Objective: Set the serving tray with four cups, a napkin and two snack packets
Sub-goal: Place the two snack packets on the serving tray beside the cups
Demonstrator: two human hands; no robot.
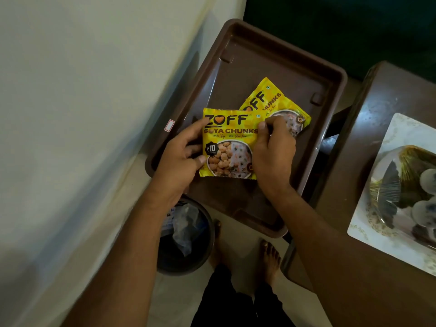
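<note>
A brown plastic serving tray (278,57) lies in front of me. Over its middle I hold two yellow soya chunk snack packets. The near packet (230,143) faces me squarely, and my left hand (181,159) pinches its left edge. My right hand (274,149) grips its right edge and also rests on the second packet (271,100), which sits tilted behind and partly under the first. No cups or napkin are in view.
A dark round bin (186,237) with a plastic bag stands on the floor below the tray's near left corner. A brown table (354,208) at the right carries a white square plate (368,223) with a wrapped item. A pale wall runs along the left. My bare feet show below.
</note>
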